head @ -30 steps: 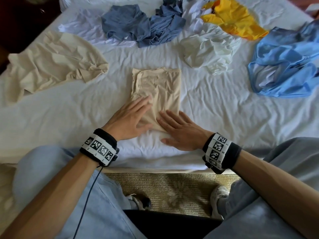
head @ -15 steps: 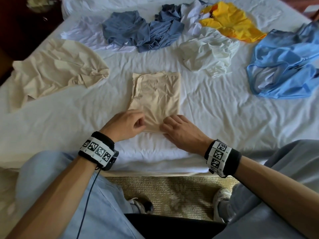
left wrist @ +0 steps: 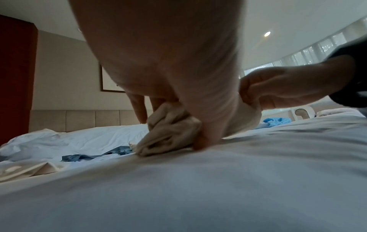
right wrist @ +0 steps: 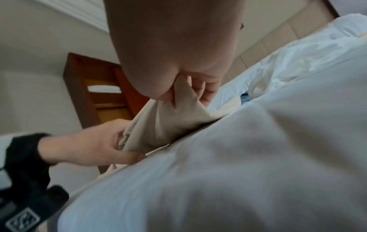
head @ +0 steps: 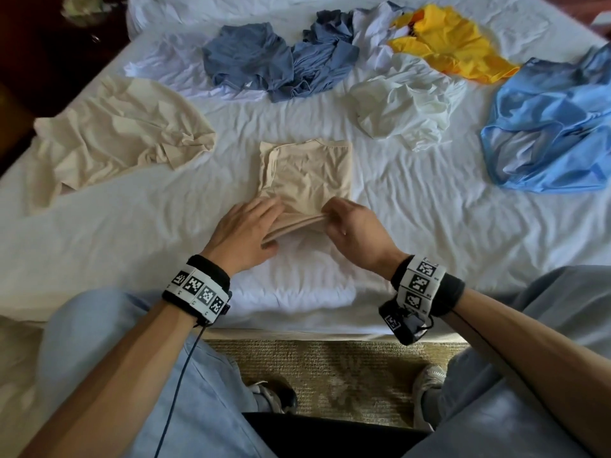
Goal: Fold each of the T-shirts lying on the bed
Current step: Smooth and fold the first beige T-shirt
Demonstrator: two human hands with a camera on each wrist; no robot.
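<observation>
A half-folded beige T-shirt (head: 305, 175) lies as a narrow rectangle in the middle of the white bed (head: 429, 233). My left hand (head: 246, 231) grips its near left corner, thumb under and fingers on top. My right hand (head: 347, 228) pinches the near right corner. Between them the near edge (head: 297, 226) is lifted off the sheet. In the left wrist view the bunched beige cloth (left wrist: 170, 133) sits under my fingers. In the right wrist view the cloth (right wrist: 170, 119) hangs from my pinching fingers, with the left hand (right wrist: 95, 146) holding its other end.
Unfolded shirts lie around: a cream one (head: 122, 133) at left, grey-blue ones (head: 274, 61) at the back, a white one (head: 406, 107), a yellow one (head: 453, 41) and a light blue one (head: 549, 123) at right. The bed's near edge (head: 297, 333) is by my knees.
Both hands went from lying flat on the beige shirt's near end to curling at its corners, and now grip them and lift the near edge off the sheet.
</observation>
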